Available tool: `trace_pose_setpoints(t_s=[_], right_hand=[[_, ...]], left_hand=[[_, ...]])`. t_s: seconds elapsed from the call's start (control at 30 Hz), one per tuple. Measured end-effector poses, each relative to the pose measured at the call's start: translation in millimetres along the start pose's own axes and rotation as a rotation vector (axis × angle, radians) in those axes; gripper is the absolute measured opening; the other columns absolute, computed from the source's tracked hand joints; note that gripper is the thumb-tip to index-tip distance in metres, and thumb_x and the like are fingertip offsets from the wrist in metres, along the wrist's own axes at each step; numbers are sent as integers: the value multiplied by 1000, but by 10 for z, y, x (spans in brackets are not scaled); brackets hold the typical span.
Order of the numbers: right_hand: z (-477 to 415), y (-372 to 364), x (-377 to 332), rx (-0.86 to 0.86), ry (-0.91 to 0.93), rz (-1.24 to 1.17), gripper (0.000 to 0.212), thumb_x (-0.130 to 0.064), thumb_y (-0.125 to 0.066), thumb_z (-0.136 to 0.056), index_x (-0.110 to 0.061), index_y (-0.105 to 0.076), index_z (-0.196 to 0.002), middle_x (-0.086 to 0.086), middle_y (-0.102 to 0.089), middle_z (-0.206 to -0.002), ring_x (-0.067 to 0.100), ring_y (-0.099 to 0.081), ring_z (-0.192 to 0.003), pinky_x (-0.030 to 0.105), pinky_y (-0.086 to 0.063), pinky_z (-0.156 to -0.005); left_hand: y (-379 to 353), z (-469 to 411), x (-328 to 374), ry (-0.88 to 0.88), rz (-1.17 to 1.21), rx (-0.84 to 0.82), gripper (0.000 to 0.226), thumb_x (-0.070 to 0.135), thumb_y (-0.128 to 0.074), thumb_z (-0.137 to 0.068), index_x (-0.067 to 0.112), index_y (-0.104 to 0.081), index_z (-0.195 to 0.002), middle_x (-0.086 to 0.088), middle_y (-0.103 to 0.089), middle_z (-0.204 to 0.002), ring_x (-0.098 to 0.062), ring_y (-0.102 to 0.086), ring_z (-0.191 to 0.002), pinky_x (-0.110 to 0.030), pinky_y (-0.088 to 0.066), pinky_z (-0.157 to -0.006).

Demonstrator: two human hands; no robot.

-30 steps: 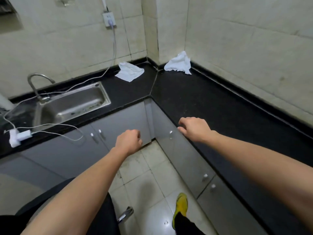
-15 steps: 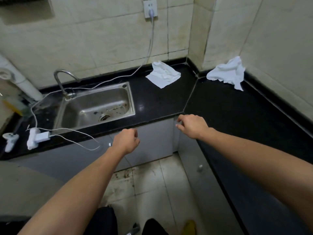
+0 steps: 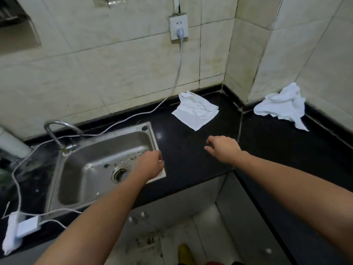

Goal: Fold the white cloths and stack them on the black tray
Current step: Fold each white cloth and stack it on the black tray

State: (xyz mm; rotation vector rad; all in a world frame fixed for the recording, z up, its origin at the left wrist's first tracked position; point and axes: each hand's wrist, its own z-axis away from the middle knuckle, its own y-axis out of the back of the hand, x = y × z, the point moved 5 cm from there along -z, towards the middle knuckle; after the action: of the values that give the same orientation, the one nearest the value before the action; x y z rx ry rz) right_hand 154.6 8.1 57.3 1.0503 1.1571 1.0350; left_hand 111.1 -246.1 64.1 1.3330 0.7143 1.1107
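Hands advanced over counter [image 3: 191, 161]: right hand [image 3: 222, 148] loosely curled, empty; left hand [image 3: 150, 165] fingers hidden.

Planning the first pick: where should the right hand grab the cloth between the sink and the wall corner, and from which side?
Pinch the near corner of the cloth, coming from the front edge of the counter. That corner lies flat and points toward the right hand, which hovers just short of it; the back part is rumpled.

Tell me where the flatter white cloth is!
In the head view, the flatter white cloth lies on the black stone counter near the back wall, right of the steel sink, beyond the right hand.
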Motion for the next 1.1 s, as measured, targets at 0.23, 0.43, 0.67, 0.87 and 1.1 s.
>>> trace_pose_setpoints(t_s=[0.23, 0.43, 0.67, 0.87, 1.1], right_hand=[[-702, -83, 67, -40, -65, -1, 28, -45, -47, -94, -25, -56, -111, -1, -64, -107, 24, -61, -98, 37, -48, -76], [-1391, -225, 279, -87, -52, 27, 28, -45, -47, -94, -24, -58, -109, 1, -65, -104, 24, -61, -95, 36, -49, -74], [-2468, -522, 595, -197, -85, -23, 35, -41, -46, -95, -22, -54, -123, 4, -61, -118, 24, -59, -103, 34, -45, -77], [-3405, -534, 1163, -56, -304, -115, 45, -34, -49, -95, -10, -45, -132, 15, -47, -129, 32, -48, -118, 43, -47, -86], [-3852, -877, 1601, -117, -438, -118, 31, -25, -49, -93, -10, -59, -118, 15, -57, -119, 32, -55, -108, 36, -47, -79]], left_hand=[[87, -861, -187, -62, 19, -67, 12, 30, -54, -89, 21, -61, -93, -1, -66, -95, -19, -59, -82, -32, -46, -69], [-102, -1429, -221, -52, 58, -134, 11, 28, -54, -90, 19, -60, -89, -3, -64, -93, -20, -58, -82, -30, -42, -66], [-256, -1998, -342, 73, 70, -201, 12, 30, -55, -89, 20, -60, -92, -3, -65, -91, -22, -62, -85, -32, -49, -71], [-442, -2385, -306, 130, 79, -226, 15, 31, -54, -90, 19, -62, -93, -4, -67, -91, -23, -64, -86, -32, -49, -72], [-706, -2733, -238, 106, 70, -287, 18, 32, -53, -90, 19, -62, -98, -5, -68, -98, -25, -63, -92, -33, -48, -74]])
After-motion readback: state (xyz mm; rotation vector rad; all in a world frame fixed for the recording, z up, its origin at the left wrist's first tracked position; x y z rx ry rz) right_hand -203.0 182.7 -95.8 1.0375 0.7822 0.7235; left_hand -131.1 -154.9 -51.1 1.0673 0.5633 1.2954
